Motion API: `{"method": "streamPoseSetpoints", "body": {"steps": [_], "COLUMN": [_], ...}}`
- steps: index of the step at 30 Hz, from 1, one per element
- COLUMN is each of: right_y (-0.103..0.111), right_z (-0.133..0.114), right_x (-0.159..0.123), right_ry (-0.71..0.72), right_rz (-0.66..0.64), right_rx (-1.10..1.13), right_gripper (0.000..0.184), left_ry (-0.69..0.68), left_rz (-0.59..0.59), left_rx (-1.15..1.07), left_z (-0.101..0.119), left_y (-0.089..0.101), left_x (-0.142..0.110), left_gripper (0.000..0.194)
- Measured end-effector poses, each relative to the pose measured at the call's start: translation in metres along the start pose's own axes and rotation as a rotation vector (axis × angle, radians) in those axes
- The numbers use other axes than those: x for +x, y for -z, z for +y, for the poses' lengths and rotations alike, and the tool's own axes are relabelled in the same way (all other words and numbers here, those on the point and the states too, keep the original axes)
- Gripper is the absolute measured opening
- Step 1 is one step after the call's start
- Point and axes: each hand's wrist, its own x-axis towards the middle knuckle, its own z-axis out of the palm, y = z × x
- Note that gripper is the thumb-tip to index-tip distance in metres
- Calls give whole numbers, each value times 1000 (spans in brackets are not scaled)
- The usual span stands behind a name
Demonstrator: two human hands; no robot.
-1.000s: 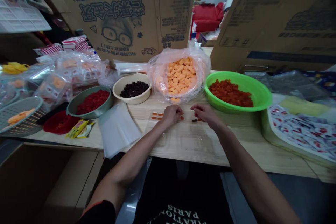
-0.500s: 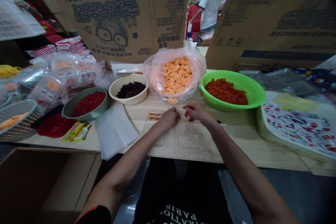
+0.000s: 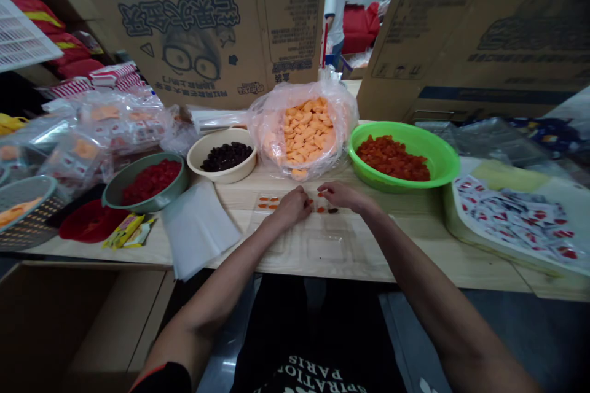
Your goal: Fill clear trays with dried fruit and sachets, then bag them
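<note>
My left hand (image 3: 294,206) is over the clear plastic tray (image 3: 254,212), its fingers pinched together above the right part; whatever they hold is hidden. Several orange-red pieces (image 3: 268,202) lie in rows left of it. My right hand (image 3: 343,195) is bent down just across from it, fingertips close together at a small orange-red piece. Below these fingertips sit another orange-red piece (image 3: 321,209) and a dark piece (image 3: 332,210). A clear tray part (image 3: 325,247) with shallow hollows lies nearer to me. The green bowl (image 3: 445,163) of orange-red pieces stands beyond my right hand.
Behind my hands is a plastic bag (image 3: 343,110) of orange pieces. Left are a cream bowl (image 3: 193,163) of dark pieces, a grey-green bowl (image 3: 177,193) of red pieces and white sheets (image 3: 198,230). A bin of sachets (image 3: 516,215) stands right. Cardboard boxes (image 3: 198,24) rise behind; a person (image 3: 335,9) stands beyond.
The red bits at my right fingertips have come down, and orange-red pieces now show in the tray below them. My left hand has barely moved. The person behind has moved left and straightened up.
</note>
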Motion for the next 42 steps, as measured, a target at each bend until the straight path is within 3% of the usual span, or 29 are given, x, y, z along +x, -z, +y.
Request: {"method": "streamPoseSetpoints", "body": {"steps": [5,11,17,23,28,32,38,42], "right_y": [6,21,20,17,44,63,52,47], "right_z": [4,12,18,15,8,4,31,53], "right_x": [-3,-14,-21,-20,-31,-40,-40,-40], "right_ry": [-21,-125,-91,-109,-38,-5,-59,-46], "right_rz": [6,81,-36,75,133,186,192,216], "right_rx": [32,158,235,212,328,358,221,178], "right_gripper": [38,32,26,30,29,27,31,33], "left_ry": [52,37,-19,-1,49,74,-16,-51], "left_rz": [20,16,-52,-62,7,-8,-34,-40], "left_rx": [-6,47,90,103,80,75,67,66], "left_z": [2,16,27,24,30,43,49,46], "left_y": [7,9,1,-4,-2,-5,-16,-11], "left_x": [3,21,30,24,31,43,43,43], "left_gripper": [18,25,24,23,27,27,20,22]}}
